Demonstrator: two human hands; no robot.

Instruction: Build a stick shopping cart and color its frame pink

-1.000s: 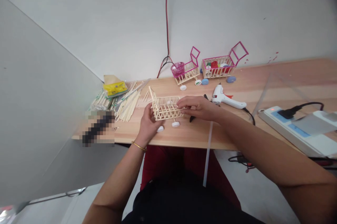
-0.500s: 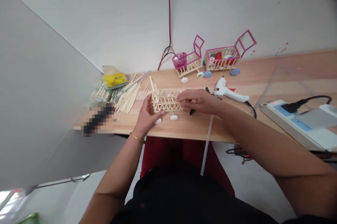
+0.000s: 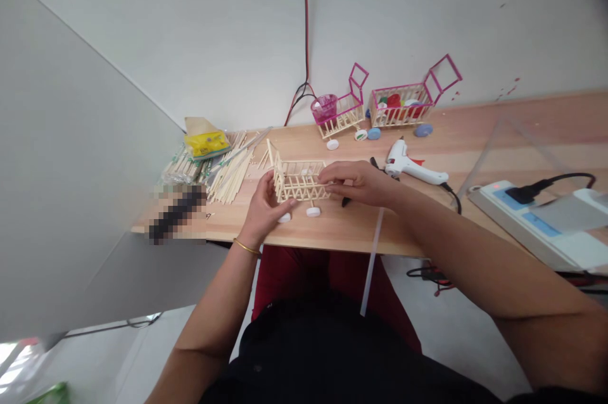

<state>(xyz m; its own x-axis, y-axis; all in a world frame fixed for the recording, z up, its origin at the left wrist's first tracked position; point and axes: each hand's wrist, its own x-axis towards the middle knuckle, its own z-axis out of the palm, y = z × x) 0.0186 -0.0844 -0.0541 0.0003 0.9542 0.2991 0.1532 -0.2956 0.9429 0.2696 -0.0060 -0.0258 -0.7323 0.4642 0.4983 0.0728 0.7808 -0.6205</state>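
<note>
A small cart built of pale wooden sticks (image 3: 304, 190) stands near the table's front edge, on white round wheels (image 3: 313, 211). Its upright handle frame leans up at the left end. My left hand (image 3: 266, 208) is closed around that end, thumb along the near side and fingers behind. At the right end, my right hand (image 3: 351, 181) pinches the cart's frame with thumb and fingertips; the exact contact is partly hidden. Beneath the right hand lies a black object (image 3: 346, 201), mostly covered.
Loose sticks (image 3: 232, 179) and a yellow packet (image 3: 206, 144) lie at left. Two purple-trimmed carts (image 3: 344, 116) stand by the wall. A white glue gun (image 3: 413, 166) and a power strip (image 3: 527, 220) are at right. A clear glue stick (image 3: 373, 261) overhangs the front edge.
The cart's handle frame leans very slightly further left. Both hands keep nearly the same place and hold on the cart.
</note>
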